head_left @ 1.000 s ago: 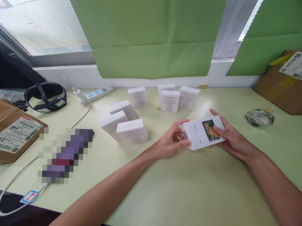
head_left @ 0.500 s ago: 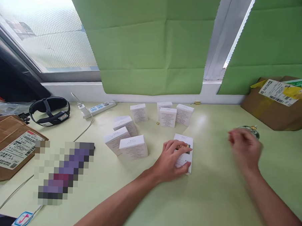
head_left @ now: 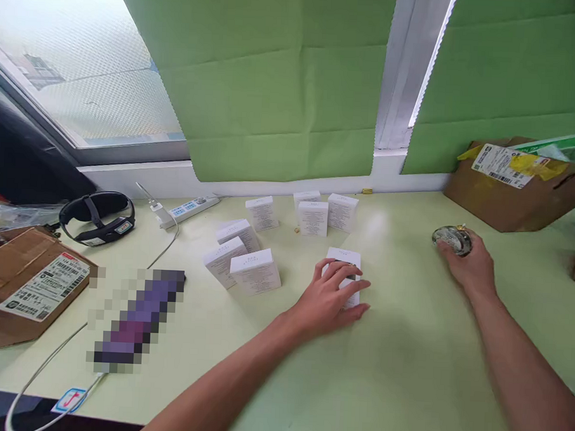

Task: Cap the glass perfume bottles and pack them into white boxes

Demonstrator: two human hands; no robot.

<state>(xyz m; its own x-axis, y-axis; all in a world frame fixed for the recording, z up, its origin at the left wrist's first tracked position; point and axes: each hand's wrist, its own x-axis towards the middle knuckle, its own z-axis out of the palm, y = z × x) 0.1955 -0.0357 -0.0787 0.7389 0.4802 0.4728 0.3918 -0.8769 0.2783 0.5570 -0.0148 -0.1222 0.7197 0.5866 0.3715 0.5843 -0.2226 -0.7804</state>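
Note:
A white printed card-like box [head_left: 344, 253] lies flat on the table, with a dark picture partly visible on its face. My left hand [head_left: 334, 292] lies over it, fingers spread and thumb apart, covering much of the surface. Farther right, my right hand [head_left: 473, 262] curls around a small round glass dish [head_left: 451, 238]. Its thumb is at the near side and its fingers are at the far right rim, where a bit of gold shows. The dish's contents are hard to make out.
Several small white boxes stand upright left [head_left: 256, 271] and at the back [head_left: 313, 218]. Cardboard cartons sit at far left [head_left: 60, 294] and back right [head_left: 502, 193]. A headset [head_left: 97, 220], power strip [head_left: 192, 206], cable and blurred-out purple object [head_left: 140, 317] are on the left.
My right hand has gone from a blurred, closed pose in front of the glass dish to gripping it. My left hand stays over the flat box, fingers slightly more spread. The view has shifted slightly.

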